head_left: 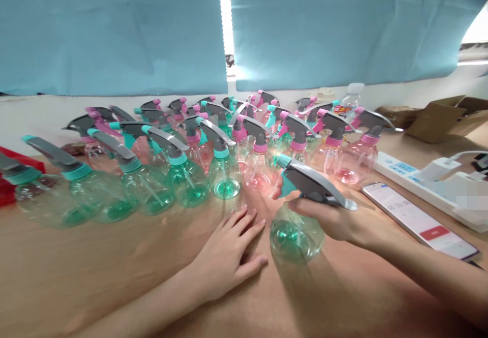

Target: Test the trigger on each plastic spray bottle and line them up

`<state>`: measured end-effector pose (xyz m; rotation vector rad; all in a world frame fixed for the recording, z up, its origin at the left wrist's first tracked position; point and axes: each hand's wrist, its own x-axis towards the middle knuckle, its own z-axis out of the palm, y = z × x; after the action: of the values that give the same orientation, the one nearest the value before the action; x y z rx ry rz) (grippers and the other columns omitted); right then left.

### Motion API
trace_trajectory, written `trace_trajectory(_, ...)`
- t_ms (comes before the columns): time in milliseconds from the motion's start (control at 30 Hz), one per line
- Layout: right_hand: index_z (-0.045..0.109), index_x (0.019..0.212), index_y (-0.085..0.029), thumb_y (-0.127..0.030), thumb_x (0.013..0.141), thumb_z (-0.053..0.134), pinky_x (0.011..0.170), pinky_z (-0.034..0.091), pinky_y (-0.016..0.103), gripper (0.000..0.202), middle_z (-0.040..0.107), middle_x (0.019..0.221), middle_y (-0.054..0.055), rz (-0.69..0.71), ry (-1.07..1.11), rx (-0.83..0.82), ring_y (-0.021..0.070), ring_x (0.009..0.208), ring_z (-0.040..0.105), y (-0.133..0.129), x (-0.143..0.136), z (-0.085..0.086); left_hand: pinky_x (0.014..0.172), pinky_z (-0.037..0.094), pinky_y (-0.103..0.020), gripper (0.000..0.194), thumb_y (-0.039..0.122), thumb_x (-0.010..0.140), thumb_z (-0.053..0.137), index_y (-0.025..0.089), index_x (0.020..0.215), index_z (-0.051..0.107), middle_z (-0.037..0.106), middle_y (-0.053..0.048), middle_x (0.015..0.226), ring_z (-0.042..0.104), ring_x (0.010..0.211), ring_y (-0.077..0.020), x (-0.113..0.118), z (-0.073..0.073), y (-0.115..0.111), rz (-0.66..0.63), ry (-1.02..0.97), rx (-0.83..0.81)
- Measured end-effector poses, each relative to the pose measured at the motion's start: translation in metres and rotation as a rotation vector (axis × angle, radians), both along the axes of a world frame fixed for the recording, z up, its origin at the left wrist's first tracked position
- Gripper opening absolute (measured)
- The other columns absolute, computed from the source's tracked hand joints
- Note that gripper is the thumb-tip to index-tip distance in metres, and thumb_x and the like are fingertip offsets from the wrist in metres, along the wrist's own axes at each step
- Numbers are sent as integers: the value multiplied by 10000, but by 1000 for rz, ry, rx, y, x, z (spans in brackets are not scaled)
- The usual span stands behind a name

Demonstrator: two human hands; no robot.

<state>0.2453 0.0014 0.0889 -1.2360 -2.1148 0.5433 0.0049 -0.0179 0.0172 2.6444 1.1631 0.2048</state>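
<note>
My right hand [324,216] grips a green spray bottle [295,239] round its neck, below the grey and teal trigger head. Its fingers are partly hidden behind the bottle, which stands upright at or just above the tabletop. My left hand [229,256] lies flat on the wooden table, fingers spread, just left of that bottle and not touching it. Beyond the hands, green spray bottles [224,180] with teal collars form a front row running left. Pink spray bottles [259,173] with grey and pink heads stand at the middle and right, with several more behind.
On the right, a smartphone [415,221] lies beside a white power strip [430,188] with a plugged-in charger. Cardboard boxes [446,122] and a clear plastic bottle [351,96] stand farther back. A red object [26,162] sits at the far left. Blue curtains [114,33] hang behind.
</note>
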Motion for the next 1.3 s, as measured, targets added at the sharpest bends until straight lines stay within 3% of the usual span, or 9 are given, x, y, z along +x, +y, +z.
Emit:
trace_trajectory(167, 653, 858, -304, -308, 797, 575, 427, 375, 279, 99, 593, 581, -22, -62, 8, -64, 169, 496, 526, 1, -1, -4, 1102, 273, -525, 600, 494, 945, 493, 221, 1465, 373, 309, -98, 1536, 238, 1409, -325, -1, -1, -1, 1, 1, -3)
trace_trajectory(367, 598, 1189, -365, -143, 723, 555, 622, 519, 320, 518, 728, 912, -26, 24, 108, -111, 223, 760, 681, 2, -8, 5, 1102, 271, -526, 601, 504, 949, 484, 205, 1460, 381, 316, -111, 1531, 232, 1411, -325, -2, -2, 0, -8, 12, 10)
trace_trajectory(500, 610, 1179, -316, -120, 717, 526, 639, 544, 304, 509, 727, 990, -6, 60, 169, -170, 208, 796, 698, 2, -13, 9, 1098, 281, -524, 592, 501, 950, 487, 204, 1453, 392, 314, -112, 1532, 233, 1411, -324, -1, -2, 1, -9, 10, 14)
trace_trajectory(667, 555, 1220, -357, -111, 742, 516, 694, 562, 329, 539, 721, 936, -32, 73, 189, -221, 208, 833, 701, 3, -12, 8, 1098, 279, -527, 588, 505, 956, 470, 206, 1455, 384, 307, -108, 1535, 218, 1417, -321, -1, -2, 1, -13, 21, 19)
trace_trajectory(833, 567, 1224, -355, -107, 737, 554, 682, 569, 342, 548, 723, 1015, -5, 64, 146, -168, 225, 825, 701, 5, -10, 2, 1091, 294, -530, 582, 503, 952, 480, 210, 1448, 397, 322, -108, 1528, 235, 1411, -325, -2, -2, 2, -19, -2, 28)
trace_trajectory(933, 556, 1243, -320, -145, 767, 514, 681, 566, 337, 509, 697, 1112, 7, 90, 262, -103, 195, 788, 694, 6, -15, -5, 1087, 300, -538, 583, 501, 951, 483, 204, 1446, 401, 333, -112, 1522, 243, 1407, -332, -2, -3, 2, -17, -11, 32)
trace_trajectory(1033, 577, 1219, -315, -163, 769, 512, 646, 556, 309, 479, 707, 1077, 1, 90, 334, -37, 178, 763, 684, 6, -19, -10, 1092, 291, -544, 589, 510, 955, 470, 190, 1444, 403, 335, -117, 1520, 239, 1408, -335, -2, -2, 2, -19, -6, 31)
trace_trajectory(1300, 582, 1229, -367, -262, 757, 614, 466, 493, 255, 484, 742, 845, -26, -15, 15, -78, 169, 588, 673, 5, -10, 6, 1090, 298, -539, 589, 514, 959, 460, 187, 1445, 402, 330, -115, 1522, 236, 1410, -329, -1, -2, 2, -21, 13, 31)
